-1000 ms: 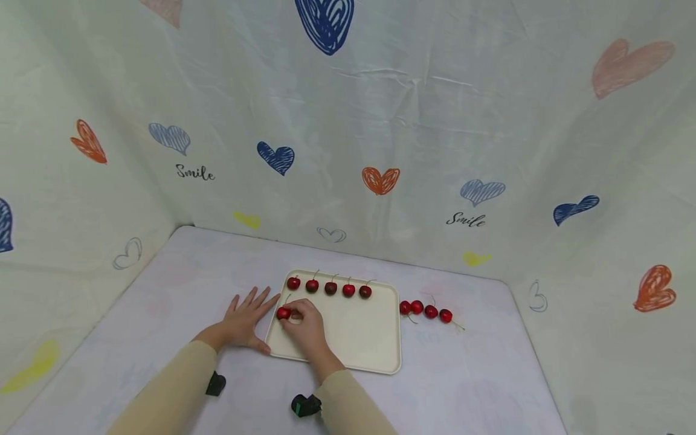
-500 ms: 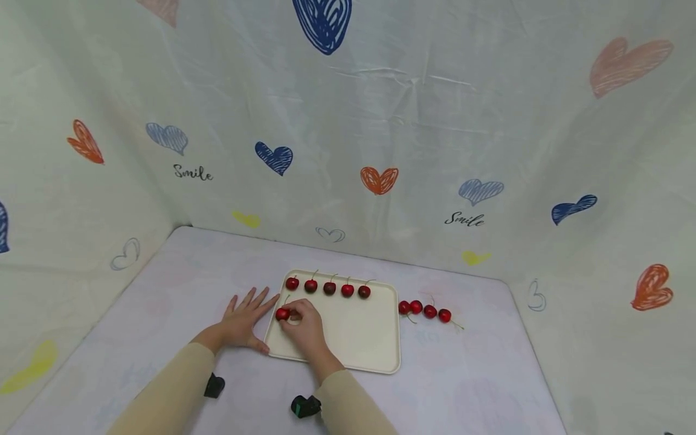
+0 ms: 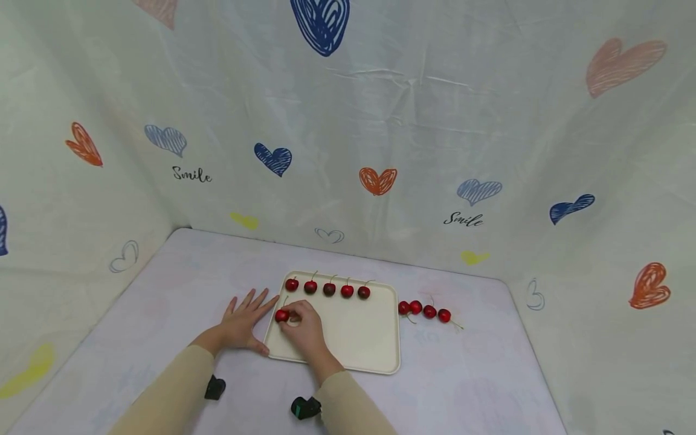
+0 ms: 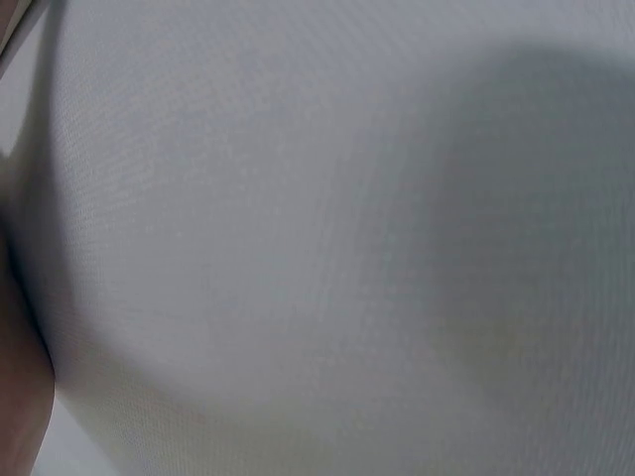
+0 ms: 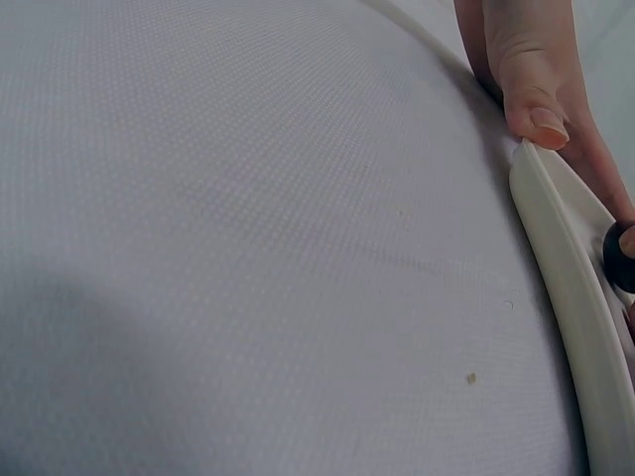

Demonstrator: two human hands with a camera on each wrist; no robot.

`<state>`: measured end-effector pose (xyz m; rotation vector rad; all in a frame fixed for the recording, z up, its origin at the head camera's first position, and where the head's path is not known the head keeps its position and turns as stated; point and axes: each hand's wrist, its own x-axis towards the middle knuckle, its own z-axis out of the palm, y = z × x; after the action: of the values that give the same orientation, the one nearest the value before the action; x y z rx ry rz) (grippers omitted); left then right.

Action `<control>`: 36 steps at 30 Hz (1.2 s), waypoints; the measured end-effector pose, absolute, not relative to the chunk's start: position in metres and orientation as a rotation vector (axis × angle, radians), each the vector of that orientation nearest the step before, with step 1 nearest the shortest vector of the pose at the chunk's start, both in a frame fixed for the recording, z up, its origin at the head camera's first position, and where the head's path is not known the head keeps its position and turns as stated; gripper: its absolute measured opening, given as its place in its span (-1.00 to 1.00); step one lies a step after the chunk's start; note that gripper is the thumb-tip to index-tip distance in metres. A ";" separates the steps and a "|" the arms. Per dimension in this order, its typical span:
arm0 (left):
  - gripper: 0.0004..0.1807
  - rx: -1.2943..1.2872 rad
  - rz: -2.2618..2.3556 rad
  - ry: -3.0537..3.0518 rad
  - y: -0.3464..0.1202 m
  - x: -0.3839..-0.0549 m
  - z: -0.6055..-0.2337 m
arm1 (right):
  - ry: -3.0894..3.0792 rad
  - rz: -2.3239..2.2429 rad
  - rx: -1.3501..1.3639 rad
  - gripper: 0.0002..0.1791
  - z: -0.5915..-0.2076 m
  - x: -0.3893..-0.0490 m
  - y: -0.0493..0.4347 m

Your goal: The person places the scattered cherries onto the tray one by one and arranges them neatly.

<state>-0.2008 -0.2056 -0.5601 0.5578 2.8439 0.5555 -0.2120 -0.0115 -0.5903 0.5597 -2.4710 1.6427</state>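
Note:
My right hand [image 3: 307, 329] pinches a red cherry [image 3: 281, 315], its stem pointing up, at the left side of a cream rectangular tray [image 3: 361, 341]. Spread out beside the tray, my left hand [image 3: 239, 326] has its fingertips and thumb at the left rim. In the right wrist view its thumb [image 5: 531, 94] meets the tray corner, and the pinched cherry [image 5: 620, 263] looks dark at the right edge. Along the tray's far side runs a row of several stemmed cherries [image 3: 328, 289]. Only a sliver of skin [image 4: 22, 397] shows in the left wrist view.
Several more cherries [image 3: 429, 312] lie in a line on the white tablecloth [image 3: 457, 374], right of the tray. A pale curtain [image 3: 413, 121] with printed hearts stands behind the table. Black wrist devices [image 3: 306, 408] hang under both sleeves.
The head view has shifted very slightly. Both hands stay in place, the right one still pinching the same cherry.

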 end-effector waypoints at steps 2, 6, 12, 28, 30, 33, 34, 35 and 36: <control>0.35 0.559 0.557 2.844 -0.205 -0.201 -0.560 | -2.473 1.638 0.559 -0.73 -0.590 -0.212 -0.011; 0.35 0.562 0.562 2.845 -0.203 -0.200 -0.558 | -2.486 1.641 0.546 -0.73 -0.589 -0.212 -0.010; 0.35 0.573 0.565 2.845 -0.201 -0.200 -0.556 | -2.484 1.641 0.538 -0.74 -0.586 -0.210 -0.008; 0.30 0.567 0.547 2.860 -0.203 -0.200 -0.559 | -2.353 1.994 0.246 -0.65 -0.573 -0.205 0.023; 0.29 0.567 0.562 2.858 -0.203 -0.199 -0.558 | -2.321 2.023 0.204 -0.65 -0.567 -0.205 0.035; 0.29 0.565 0.563 2.843 -0.203 -0.198 -0.556 | -2.294 2.030 0.159 -0.66 -0.547 -0.199 0.056; 0.29 0.565 0.557 2.839 -0.203 -0.198 -0.556 | -2.292 2.024 0.140 -0.66 -0.541 -0.197 0.064; 0.29 0.569 0.556 2.839 -0.203 -0.198 -0.556 | -2.290 2.015 0.123 -0.66 -0.535 -0.195 0.072; 0.29 0.564 0.558 2.833 -0.203 -0.198 -0.556 | -2.282 2.000 0.107 -0.67 -0.529 -0.193 0.080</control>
<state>-0.1979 -0.2031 -0.5558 0.5644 2.8332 0.5579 -0.1928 0.0797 -0.5291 0.1073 -2.2820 2.0003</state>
